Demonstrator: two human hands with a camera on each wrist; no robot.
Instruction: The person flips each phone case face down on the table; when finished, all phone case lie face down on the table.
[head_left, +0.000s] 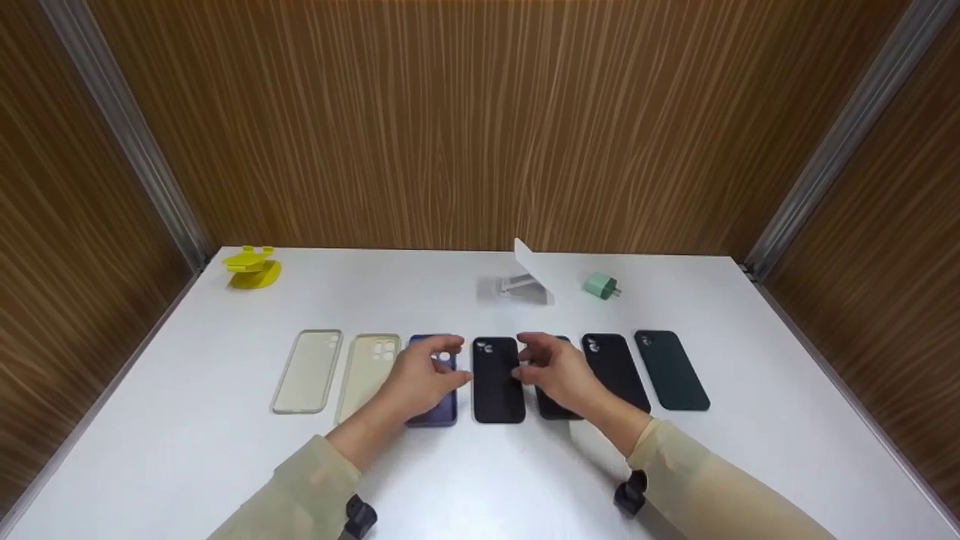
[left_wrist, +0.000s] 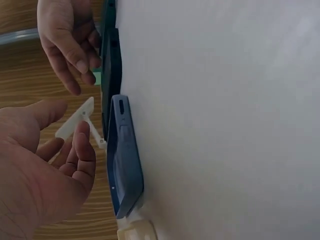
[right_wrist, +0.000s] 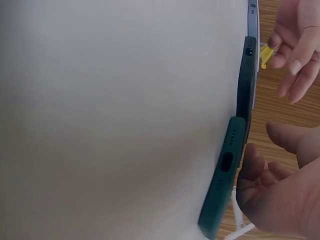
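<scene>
My left hand (head_left: 424, 379) hovers over the purple case (head_left: 435, 409), fingers loosely spread, gripping nothing. My right hand (head_left: 559, 371) hovers likewise, relaxed, over a dark case (head_left: 553, 409). Between them the black case (head_left: 497, 382) lies flat on the white table (head_left: 480, 472), untouched. White stand (head_left: 525, 277) at 12 o'clock, green charger (head_left: 600, 286) at 1.
</scene>
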